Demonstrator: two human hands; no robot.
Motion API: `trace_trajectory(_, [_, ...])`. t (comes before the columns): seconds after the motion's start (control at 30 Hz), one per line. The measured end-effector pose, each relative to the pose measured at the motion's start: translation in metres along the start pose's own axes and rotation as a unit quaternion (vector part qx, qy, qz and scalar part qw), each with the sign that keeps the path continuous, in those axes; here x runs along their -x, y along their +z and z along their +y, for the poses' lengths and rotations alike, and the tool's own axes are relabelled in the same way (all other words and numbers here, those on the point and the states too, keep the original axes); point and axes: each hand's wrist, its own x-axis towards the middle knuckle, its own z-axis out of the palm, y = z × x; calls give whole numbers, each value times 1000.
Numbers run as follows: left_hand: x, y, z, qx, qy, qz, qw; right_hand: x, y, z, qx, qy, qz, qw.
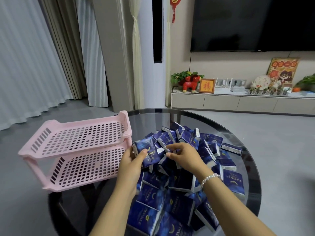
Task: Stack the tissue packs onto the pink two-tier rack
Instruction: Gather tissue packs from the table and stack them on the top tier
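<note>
A pink two-tier rack (76,137) with perforated shelves stands on the left part of the round glass table (204,120); both shelves hold nothing. A big heap of dark blue tissue packs (187,184) covers the table's middle and right. My left hand (131,166) grips one blue tissue pack (148,154) at the heap's left edge, just right of the rack, thumb on its top. My right hand (184,157) rests on the heap beside that pack, fingertips touching its white end and a neighbouring pack. A bead bracelet is on my right wrist.
Beyond the table lies grey floor, with curtains at the left. A low cabinet (238,99) with ornaments and plants runs along the far wall under a large dark television (252,23). The rack's left part overhangs the table edge.
</note>
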Motion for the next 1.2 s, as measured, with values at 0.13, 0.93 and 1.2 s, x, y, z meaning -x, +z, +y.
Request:
trace_trajectory(0.13, [-1, -4, -9, -11, -32, -2, 999, -15, 5, 0, 91, -41, -12, 995])
trace_trajectory(0.93, [12, -10, -3, 28, -59, -5, 998, 5, -1, -19, -191, 24, 73, 979])
trace_trajectory(1.2, [29, 1, 17, 83, -21, -20, 996, 43, 7, -43, -411, 22, 20, 911])
